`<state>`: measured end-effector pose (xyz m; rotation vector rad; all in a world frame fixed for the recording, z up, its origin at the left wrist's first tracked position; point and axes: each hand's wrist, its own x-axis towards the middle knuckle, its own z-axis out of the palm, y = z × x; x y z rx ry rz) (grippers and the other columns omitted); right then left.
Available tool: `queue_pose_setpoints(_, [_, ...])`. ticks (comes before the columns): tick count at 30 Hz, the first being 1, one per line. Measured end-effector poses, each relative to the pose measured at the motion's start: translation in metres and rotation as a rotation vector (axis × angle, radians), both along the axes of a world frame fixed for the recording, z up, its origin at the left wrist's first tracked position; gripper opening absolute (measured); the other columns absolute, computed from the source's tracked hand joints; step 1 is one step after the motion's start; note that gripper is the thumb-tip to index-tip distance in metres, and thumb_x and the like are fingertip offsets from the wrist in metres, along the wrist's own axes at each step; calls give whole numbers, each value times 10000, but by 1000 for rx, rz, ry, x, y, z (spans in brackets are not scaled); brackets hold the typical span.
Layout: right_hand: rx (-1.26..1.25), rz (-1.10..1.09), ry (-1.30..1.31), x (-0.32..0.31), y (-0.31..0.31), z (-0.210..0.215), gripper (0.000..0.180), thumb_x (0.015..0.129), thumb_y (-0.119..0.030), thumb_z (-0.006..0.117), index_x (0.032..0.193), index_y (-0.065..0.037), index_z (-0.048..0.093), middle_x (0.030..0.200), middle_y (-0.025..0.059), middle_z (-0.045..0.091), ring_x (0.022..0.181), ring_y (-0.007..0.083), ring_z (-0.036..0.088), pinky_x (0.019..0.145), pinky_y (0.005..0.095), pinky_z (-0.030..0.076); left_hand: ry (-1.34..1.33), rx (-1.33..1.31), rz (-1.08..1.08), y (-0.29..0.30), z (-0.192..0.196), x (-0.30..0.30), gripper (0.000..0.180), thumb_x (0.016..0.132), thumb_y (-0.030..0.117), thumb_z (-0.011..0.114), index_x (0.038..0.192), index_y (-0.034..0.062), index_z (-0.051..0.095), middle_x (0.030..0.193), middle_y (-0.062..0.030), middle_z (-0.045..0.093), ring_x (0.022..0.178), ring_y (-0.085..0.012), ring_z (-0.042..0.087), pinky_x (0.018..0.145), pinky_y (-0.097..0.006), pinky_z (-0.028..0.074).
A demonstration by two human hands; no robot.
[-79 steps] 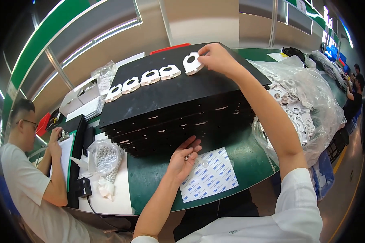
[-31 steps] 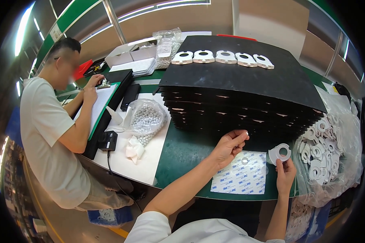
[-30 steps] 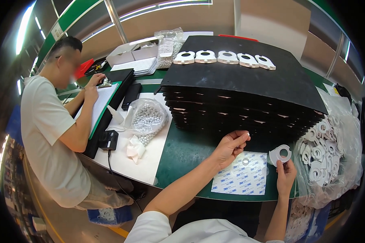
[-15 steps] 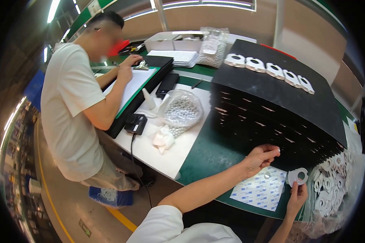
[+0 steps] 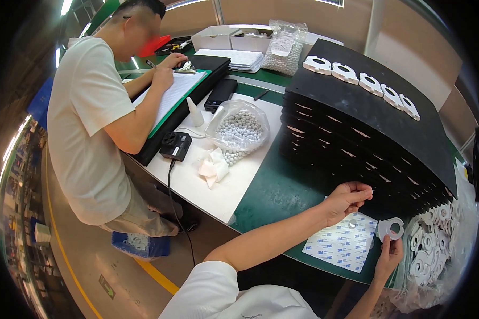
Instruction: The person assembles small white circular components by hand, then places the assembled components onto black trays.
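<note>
My left hand [image 5: 347,203] is over the far edge of a white sheet with blue print [image 5: 339,249]. Its thumb and forefinger are pinched together, and what lies between their tips is too small to make out. A small round grey spot [image 5: 352,224] shows on the sheet. Beside the sheet's right edge my right hand [image 5: 389,256] grips a white ring-shaped plastic part [image 5: 390,229] by its lower rim, the round hole facing up. To the right, a clear plastic bag [image 5: 465,234] holds many similar white ring parts [image 5: 430,250].
A tall stack of black trays [image 5: 367,101] stands beyond my hands, with several white ring parts [image 5: 370,83] lined up on top. Left of it are an open bag of small white pieces [image 5: 239,130], a black device [image 5: 175,146] and a person [image 5: 90,122] writing on a clipboard [image 5: 181,87].
My view has tilted slightly. My left hand stays pinched and has shifted a little; the right still holds the ring part. At the left, the person's writing hand and pen have moved.
</note>
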<state>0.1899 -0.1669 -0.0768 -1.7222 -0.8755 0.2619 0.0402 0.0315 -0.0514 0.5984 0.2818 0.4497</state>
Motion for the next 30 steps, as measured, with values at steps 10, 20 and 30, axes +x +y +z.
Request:
queue_pose_setpoints(10, [1, -35, 16, 0, -7, 5, 174, 861, -33, 548, 1014, 49, 566, 897, 32, 586, 809, 84, 523, 725, 208, 413, -10, 5, -37, -4, 1, 4, 124, 805, 66, 643, 902, 68, 565, 819, -32, 575, 576, -36, 418, 456, -148, 301])
queue_pose_setpoints(20, [117, 104, 194, -29, 22, 28, 185, 777, -20, 647, 956, 8, 610, 796, 28, 624, 696, 57, 559, 623, 193, 446, 79, -1, -11, -4, 10, 0, 178, 815, 66, 633, 979, 55, 565, 901, -52, 588, 572, -28, 381, 465, -145, 282])
queue_pose_setpoints(30, [-55, 277, -108, -43, 39, 25, 136, 849, -68, 564, 959, 13, 559, 805, 88, 570, 721, 161, 569, 646, 258, 461, 15, -25, 15, -1, 6, -1, 159, 851, 139, 610, 981, 48, 602, 870, -48, 603, 607, -48, 436, 467, -142, 317])
